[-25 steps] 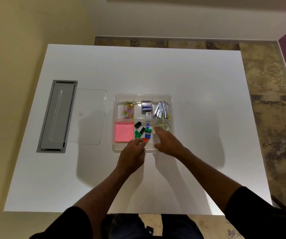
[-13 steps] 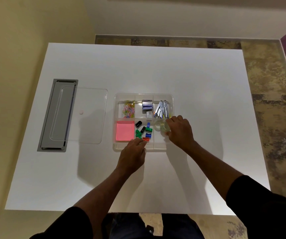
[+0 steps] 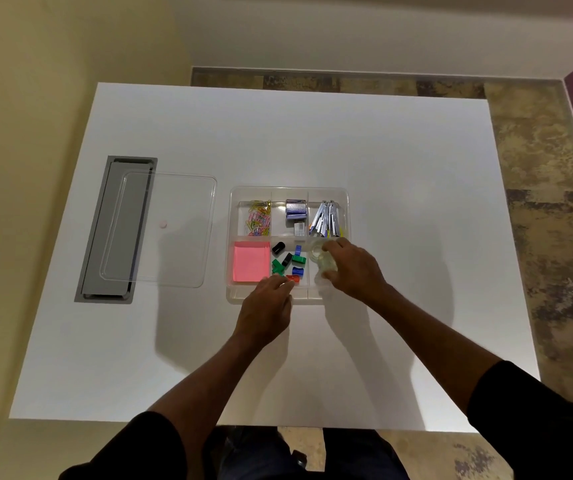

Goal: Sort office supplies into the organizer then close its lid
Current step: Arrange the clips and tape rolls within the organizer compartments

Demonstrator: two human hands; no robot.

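The clear organizer (image 3: 231, 216) sits mid-table with its lid off. Its back row holds coloured paper clips (image 3: 259, 218), staple boxes (image 3: 295, 209) and silver pens (image 3: 326, 218). The front row has pink sticky notes (image 3: 250, 261) and small coloured binder clips (image 3: 298, 260). Over the front right compartment, my right hand (image 3: 356, 270) grips clear tape rolls (image 3: 323, 260). My left hand (image 3: 266, 310) rests curled on the organizer's front rim, fingertips beside a red clip (image 3: 292, 279). The clear lid (image 3: 174, 251) lies flat to the left.
A grey cable hatch (image 3: 108, 237) is set into the white table (image 3: 312, 133), partly under the lid. The table's near edge runs just in front of my body, and patterned floor shows at the right and back.
My right hand swung from the organizer's front edge to its front right compartment and closed around the tape rolls. My left hand stayed at the front rim.
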